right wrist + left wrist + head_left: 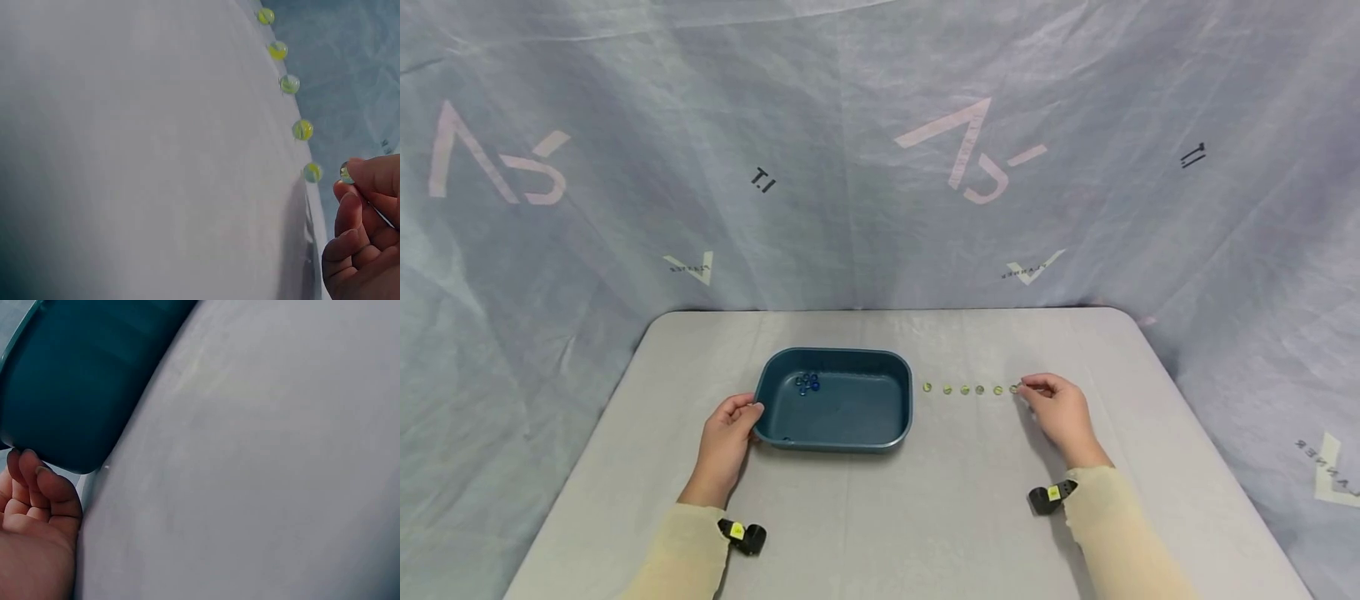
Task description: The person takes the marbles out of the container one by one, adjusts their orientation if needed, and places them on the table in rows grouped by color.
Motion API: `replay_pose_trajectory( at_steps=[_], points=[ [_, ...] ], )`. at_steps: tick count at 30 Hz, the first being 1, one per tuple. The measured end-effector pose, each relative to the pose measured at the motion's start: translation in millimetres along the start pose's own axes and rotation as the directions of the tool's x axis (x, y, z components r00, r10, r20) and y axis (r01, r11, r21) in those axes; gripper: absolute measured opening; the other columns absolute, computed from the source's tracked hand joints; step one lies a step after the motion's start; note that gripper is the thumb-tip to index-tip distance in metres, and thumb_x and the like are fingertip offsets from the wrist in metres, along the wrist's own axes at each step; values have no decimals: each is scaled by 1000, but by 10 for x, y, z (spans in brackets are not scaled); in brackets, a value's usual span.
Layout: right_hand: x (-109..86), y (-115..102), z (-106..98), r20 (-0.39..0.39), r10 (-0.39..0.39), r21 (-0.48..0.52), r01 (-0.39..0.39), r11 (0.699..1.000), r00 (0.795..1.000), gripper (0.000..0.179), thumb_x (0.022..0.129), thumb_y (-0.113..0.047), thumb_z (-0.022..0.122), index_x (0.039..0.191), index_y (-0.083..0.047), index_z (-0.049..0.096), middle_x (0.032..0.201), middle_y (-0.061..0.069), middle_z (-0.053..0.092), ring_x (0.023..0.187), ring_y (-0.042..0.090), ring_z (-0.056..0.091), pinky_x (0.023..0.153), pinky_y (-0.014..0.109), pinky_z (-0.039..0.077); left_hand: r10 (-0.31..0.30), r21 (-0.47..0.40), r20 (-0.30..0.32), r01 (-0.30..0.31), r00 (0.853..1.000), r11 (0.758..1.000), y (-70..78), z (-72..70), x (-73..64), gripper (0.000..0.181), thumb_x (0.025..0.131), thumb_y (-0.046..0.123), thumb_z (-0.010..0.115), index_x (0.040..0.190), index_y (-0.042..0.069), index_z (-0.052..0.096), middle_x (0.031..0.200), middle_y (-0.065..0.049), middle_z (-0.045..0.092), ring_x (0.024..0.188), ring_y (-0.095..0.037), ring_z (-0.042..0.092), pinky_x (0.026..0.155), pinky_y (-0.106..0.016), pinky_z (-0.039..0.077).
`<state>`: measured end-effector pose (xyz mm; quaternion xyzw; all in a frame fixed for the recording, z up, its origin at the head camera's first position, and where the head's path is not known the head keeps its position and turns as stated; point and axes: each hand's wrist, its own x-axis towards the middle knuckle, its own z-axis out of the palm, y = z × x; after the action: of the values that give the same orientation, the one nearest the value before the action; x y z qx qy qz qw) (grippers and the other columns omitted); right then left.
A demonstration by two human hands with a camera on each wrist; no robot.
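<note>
A dark teal plastic tray (835, 446) stands on the table, left of the middle. My left hand (724, 442) grips its left side, thumb at the rim; in the left wrist view curled fingers (59, 487) meet the tray's outer wall (75, 394). Several blue marbles (807, 384) cluster inside near the back left corner. To the right of the tray, clear marbles with yellow-green swirls (965, 390) form a spaced row. At its right end my right hand (1063, 417) pinches one such marble (345, 172) between thumb and index finger, beside the last of the row (312, 172).
A pale cloth covers the table (955, 517). Grey printed fabric (850, 167) hangs behind it and along both sides. Each sleeve cuff carries a small black wrist camera (749, 539), and the right one (1045, 500) hangs low over the table.
</note>
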<state>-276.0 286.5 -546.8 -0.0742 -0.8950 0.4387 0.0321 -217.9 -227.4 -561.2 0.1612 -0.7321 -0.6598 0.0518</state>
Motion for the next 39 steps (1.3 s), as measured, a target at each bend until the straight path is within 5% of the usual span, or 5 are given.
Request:
replay_pose_trajectory(
  at_steps=[15, 24, 39],
  points=[
    [108, 64, -25, -81, 13, -103, -22, 994, 997, 23, 98, -18, 69, 114, -2, 73, 109, 17, 72, 99, 31, 67, 84, 43, 51, 8, -15, 18, -8, 1000, 1000, 20, 4, 13, 33, 104, 20, 63, 129, -1, 59, 101, -10, 65, 84, -11, 59, 73, -23, 51],
    [158, 63, 17, -51, 19, -121, -25, 992, 999, 22, 97, -16, 70, 114, -2, 74, 109, 16, 72, 99, 29, 66, 81, 41, 52, 8, -11, 2, -8, 1000, 1000, 4, -13, -4, 34, 103, 21, 64, 128, -1, 60, 101, -11, 65, 81, -10, 59, 72, -23, 51],
    [145, 87, 38, -109, 49, -106, -60, 993, 993, 21, 95, -12, 71, 113, -1, 73, 106, 16, 72, 96, 30, 67, 83, 43, 52, 3, -12, 6, -3, 1000, 1000, -1, -4, -5, 34, 103, 21, 65, 128, -1, 60, 99, -9, 65, 80, -10, 59, 71, -23, 51]
  ],
)
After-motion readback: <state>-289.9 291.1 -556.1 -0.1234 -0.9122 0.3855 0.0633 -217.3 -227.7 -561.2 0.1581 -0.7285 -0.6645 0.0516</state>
